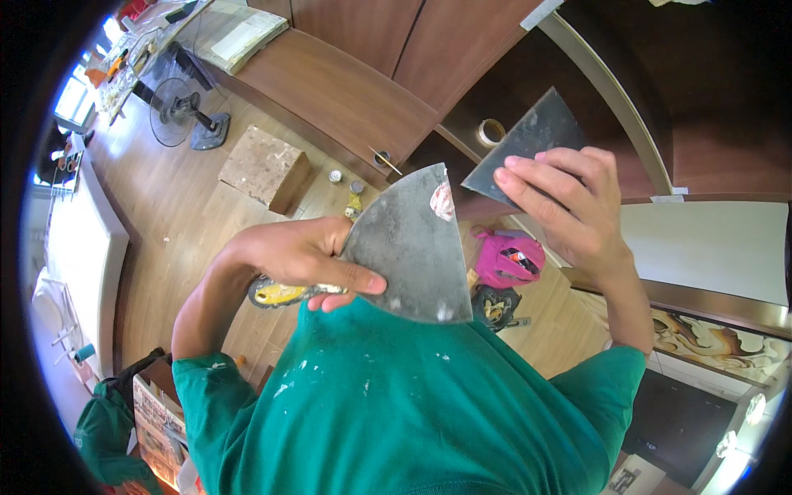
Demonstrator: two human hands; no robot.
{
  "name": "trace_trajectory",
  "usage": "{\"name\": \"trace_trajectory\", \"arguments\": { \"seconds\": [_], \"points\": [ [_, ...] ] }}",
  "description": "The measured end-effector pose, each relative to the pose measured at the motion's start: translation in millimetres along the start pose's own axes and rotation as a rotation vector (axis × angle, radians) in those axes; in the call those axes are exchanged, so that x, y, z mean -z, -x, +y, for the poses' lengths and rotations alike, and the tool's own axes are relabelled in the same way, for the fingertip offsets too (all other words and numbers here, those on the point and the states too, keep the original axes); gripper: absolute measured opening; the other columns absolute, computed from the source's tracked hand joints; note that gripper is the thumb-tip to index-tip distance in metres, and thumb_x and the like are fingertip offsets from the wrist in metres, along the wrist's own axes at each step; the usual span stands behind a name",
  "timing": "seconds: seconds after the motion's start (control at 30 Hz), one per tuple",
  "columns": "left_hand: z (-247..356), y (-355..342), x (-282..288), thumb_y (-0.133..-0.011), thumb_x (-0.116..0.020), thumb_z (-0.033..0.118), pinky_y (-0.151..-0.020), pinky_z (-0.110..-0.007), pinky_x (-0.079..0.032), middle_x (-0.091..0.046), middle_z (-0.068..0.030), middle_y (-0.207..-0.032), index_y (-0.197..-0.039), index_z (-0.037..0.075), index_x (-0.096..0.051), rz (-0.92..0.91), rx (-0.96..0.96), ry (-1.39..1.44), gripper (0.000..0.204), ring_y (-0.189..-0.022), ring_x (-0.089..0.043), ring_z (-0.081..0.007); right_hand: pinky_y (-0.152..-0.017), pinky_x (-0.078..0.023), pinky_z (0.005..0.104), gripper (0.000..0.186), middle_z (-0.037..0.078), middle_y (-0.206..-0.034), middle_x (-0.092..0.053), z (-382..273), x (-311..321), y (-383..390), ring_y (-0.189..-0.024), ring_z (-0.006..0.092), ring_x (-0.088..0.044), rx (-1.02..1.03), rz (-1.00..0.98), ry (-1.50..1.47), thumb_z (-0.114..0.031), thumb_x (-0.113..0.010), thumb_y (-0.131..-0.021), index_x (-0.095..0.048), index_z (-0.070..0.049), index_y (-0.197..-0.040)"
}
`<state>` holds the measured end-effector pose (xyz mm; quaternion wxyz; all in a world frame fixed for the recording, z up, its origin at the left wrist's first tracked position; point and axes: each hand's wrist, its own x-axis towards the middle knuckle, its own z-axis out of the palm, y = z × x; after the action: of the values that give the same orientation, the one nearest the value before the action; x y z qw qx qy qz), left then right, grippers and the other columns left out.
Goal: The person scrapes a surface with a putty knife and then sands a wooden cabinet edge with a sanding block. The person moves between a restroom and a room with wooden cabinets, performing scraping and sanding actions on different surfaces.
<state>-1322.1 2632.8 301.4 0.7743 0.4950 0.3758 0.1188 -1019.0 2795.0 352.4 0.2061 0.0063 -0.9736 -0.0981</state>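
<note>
Low in the middle, my left hand (pixel 322 268) grips a wide putty knife (pixel 400 247) with a yellow handle (pixel 276 293); its gray blade faces up and carries a pinkish-white smear near the upper corner. At the upper right, my right hand (pixel 561 198) holds a dark, flat metal scraper plate (pixel 540 124), fingers over its lower part. The two blades are close but apart.
Wooden cabinets (pixel 346 82), a tape roll (pixel 491 132) and a stained box (pixel 256 165) are ahead. A fan (pixel 173 111) stands upper left. A pink bag (pixel 507 260) and small cans (pixel 336 176) lie on the floor. Another person in green (pixel 103 429) is at lower left.
</note>
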Motion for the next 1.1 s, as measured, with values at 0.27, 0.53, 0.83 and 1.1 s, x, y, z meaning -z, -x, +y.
{"name": "trace_trajectory", "arguments": {
  "seconds": [0.27, 0.53, 0.83, 1.1],
  "points": [
    [9, 0, -13, -0.105, -0.062, 0.042, -0.051, -0.03, -0.045, -0.063, -0.004, -0.058, -0.061, 0.004, -0.067, 0.07, 0.083, -0.149, 0.058, -0.053, -0.061, -0.0122, -0.087, -0.044, 0.0411, 0.041, 0.001, -0.122, -0.07, -15, 25, -27, -0.105, 0.0205, -0.061, 0.118, -0.195, -0.045, -0.017, -0.068, -0.082, -0.074, -0.008, -0.121],
    [10, 11, -20, -0.104, -0.062, 0.043, -0.051, -0.029, -0.045, -0.061, -0.0025, -0.056, -0.062, 0.005, -0.066, 0.112, 0.121, -0.197, 0.056, -0.052, -0.06, -0.0113, -0.086, -0.044, 0.0433, 0.043, 0.001, -0.12, -0.07, -26, 28, -33, -0.103, 0.0219, -0.061, 0.125, -0.203, -0.049, -0.018, -0.068, -0.078, -0.074, -0.006, -0.119],
    [3, 14, -28, -0.103, -0.066, 0.037, -0.051, -0.03, -0.045, -0.063, -0.0032, -0.059, -0.065, 0.005, -0.067, 0.063, 0.005, -0.04, 0.05, -0.053, -0.061, -0.012, -0.081, -0.044, 0.0395, 0.04, 0.001, -0.122, -0.07, -36, 30, -23, -0.101, 0.0209, -0.06, 0.098, -0.054, -0.132, -0.017, -0.074, -0.077, -0.077, -0.008, -0.116],
    [-4, 23, -32, -0.104, -0.066, 0.026, -0.05, -0.029, -0.046, -0.063, -0.0021, -0.059, -0.065, 0.005, -0.066, -0.006, -0.044, 0.019, 0.044, -0.054, -0.061, -0.0112, -0.082, -0.043, 0.0364, 0.042, -0.003, -0.127, -0.069, -29, 2, -1, -0.102, 0.0189, -0.061, 0.08, 0.092, 0.073, -0.017, -0.074, -0.078, -0.077, -0.012, -0.119]
  ]
}}
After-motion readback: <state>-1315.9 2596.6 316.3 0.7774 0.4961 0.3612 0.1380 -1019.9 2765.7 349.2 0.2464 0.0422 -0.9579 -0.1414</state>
